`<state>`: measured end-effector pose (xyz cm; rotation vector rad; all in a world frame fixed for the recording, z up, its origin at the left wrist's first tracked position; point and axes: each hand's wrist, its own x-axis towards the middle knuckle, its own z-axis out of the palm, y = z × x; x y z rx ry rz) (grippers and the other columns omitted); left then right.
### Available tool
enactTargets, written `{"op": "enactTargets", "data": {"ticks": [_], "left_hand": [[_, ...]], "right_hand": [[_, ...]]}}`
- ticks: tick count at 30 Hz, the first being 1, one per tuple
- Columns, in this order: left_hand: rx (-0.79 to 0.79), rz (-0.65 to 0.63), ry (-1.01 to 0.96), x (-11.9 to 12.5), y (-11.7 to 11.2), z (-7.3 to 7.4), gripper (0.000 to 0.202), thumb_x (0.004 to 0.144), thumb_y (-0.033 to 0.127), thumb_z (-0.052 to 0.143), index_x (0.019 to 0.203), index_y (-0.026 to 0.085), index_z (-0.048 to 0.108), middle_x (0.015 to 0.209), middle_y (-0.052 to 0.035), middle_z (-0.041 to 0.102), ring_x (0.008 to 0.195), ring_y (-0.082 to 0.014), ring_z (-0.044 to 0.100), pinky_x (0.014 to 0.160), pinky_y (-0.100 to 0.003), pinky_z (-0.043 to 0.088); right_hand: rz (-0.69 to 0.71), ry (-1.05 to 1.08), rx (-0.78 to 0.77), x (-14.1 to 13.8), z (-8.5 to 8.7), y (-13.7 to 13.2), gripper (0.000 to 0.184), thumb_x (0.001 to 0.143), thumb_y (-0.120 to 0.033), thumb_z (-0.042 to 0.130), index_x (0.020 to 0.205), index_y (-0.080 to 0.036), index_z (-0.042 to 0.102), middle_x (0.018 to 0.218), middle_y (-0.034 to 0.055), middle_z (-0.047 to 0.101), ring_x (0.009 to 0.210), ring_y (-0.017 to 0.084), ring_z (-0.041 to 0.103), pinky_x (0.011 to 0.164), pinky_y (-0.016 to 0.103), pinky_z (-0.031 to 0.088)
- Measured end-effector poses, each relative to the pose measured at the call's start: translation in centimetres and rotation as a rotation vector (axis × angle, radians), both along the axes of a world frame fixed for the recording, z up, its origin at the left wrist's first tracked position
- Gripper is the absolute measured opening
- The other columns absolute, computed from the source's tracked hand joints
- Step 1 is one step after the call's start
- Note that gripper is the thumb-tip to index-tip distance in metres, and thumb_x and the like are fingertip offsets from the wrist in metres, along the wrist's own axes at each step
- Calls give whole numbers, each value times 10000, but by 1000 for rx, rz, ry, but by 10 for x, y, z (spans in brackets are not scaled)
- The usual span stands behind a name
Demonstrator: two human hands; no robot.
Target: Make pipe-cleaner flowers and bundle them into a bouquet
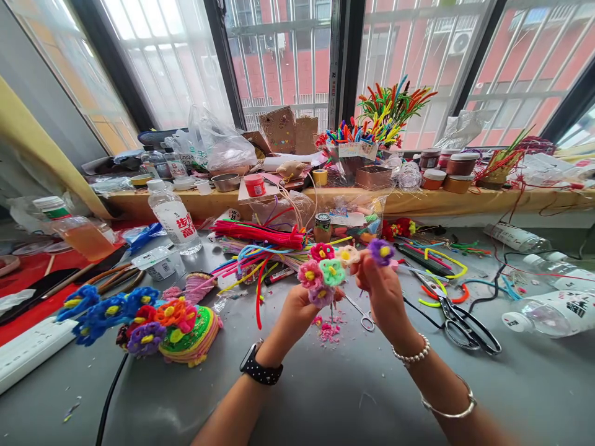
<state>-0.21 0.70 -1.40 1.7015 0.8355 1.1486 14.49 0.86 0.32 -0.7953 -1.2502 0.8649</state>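
Note:
My left hand (298, 313) is closed around the stems of a small bunch of pipe-cleaner flowers (320, 272) in pink, red, mint green, cream and lilac. Between the thumb and fingers of my right hand (383, 297) is a single purple pipe-cleaner flower (381, 252) with a yellow centre, held just right of the bunch. The cream flower is close to my right fingertips; whether they touch is unclear. Below the hands lie pink fuzz scraps (329, 331) and small scissors (361, 314). Larger scissors (460, 322) rest right of my right wrist.
Finished pipe-cleaner flowers (139, 319) stand on the left beside a power strip (32, 353). Loose pipe cleaners (260, 238) are heaped behind my hands. Water bottles (174, 220) stand at left, others (553, 313) lie at right. A cluttered wooden ledge (209, 204) runs below the windows.

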Motion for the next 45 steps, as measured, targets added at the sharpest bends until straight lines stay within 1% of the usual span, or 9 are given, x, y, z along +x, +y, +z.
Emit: {"op": "enactTargets", "data": {"ticks": [4, 7, 10, 13, 19, 28, 37, 41, 45], "left_hand": [[48, -73, 35, 0, 0, 3, 209, 728, 287, 522, 730, 129, 658, 787, -74, 661, 769, -187, 587, 721, -295, 461], [66, -128, 114, 0, -1, 3, 199, 707, 303, 544, 742, 149, 666, 787, -60, 664, 760, -182, 589, 727, -285, 451], [63, -209, 203, 0, -4, 3, 209, 706, 319, 540, 757, 163, 669, 763, -47, 666, 734, -171, 591, 717, -262, 444], [61, -243, 286, 1, -8, 4, 254, 724, 348, 503, 719, 155, 667, 706, -42, 660, 688, -159, 578, 675, -237, 442], [114, -199, 338, 3, -10, 7, 263, 706, 371, 512, 681, 149, 651, 622, -23, 632, 657, -151, 552, 657, -219, 426], [110, -237, 337, 4, -10, 11, 293, 724, 384, 490, 666, 146, 651, 640, -35, 630, 671, -158, 557, 665, -225, 416], [118, -188, 358, 2, -8, 5, 275, 712, 379, 505, 693, 139, 639, 628, -24, 617, 662, -148, 537, 642, -218, 416], [151, -187, 357, 3, -7, 2, 258, 715, 357, 507, 657, 140, 635, 624, -24, 607, 654, -142, 524, 652, -216, 412], [158, -190, 360, 4, -8, 2, 251, 726, 336, 496, 647, 141, 632, 643, -25, 601, 647, -135, 510, 673, -217, 411]], "right_hand": [[-46, 165, 47, 14, 9, 7, 278, 832, -363, 358, 661, -190, 494, 655, -22, 448, 472, 61, 368, 419, 184, 321], [-116, -5, 32, 27, 13, 12, 278, 825, -366, 375, 729, -193, 571, 747, 4, 499, 591, 84, 449, 522, 206, 389], [-11, -247, -15, 37, 17, 13, 254, 801, -359, 431, 786, -192, 621, 688, 1, 513, 547, 86, 450, 493, 211, 388], [144, -323, -47, 39, 22, 9, 169, 734, -320, 544, 789, -182, 625, 715, 14, 568, 618, 112, 518, 549, 229, 429], [256, -208, -136, 33, 29, 4, 257, 673, -293, 614, 889, -171, 545, 757, 26, 617, 739, 163, 595, 713, 323, 471], [222, -129, -248, 39, 35, -1, 163, 625, -290, 651, 686, -155, 585, 654, 16, 642, 602, 135, 584, 597, 276, 479], [356, -341, -150, 41, 35, -1, 182, 663, -330, 610, 692, -153, 643, 687, 34, 608, 642, 150, 548, 589, 275, 446], [272, -473, 21, 49, 37, 0, 169, 689, -320, 592, 746, -181, 669, 817, 57, 604, 778, 188, 541, 705, 322, 437], [233, -491, 64, 53, 38, 0, 175, 692, -331, 589, 760, -189, 666, 784, 50, 591, 769, 186, 536, 690, 316, 445]]}}
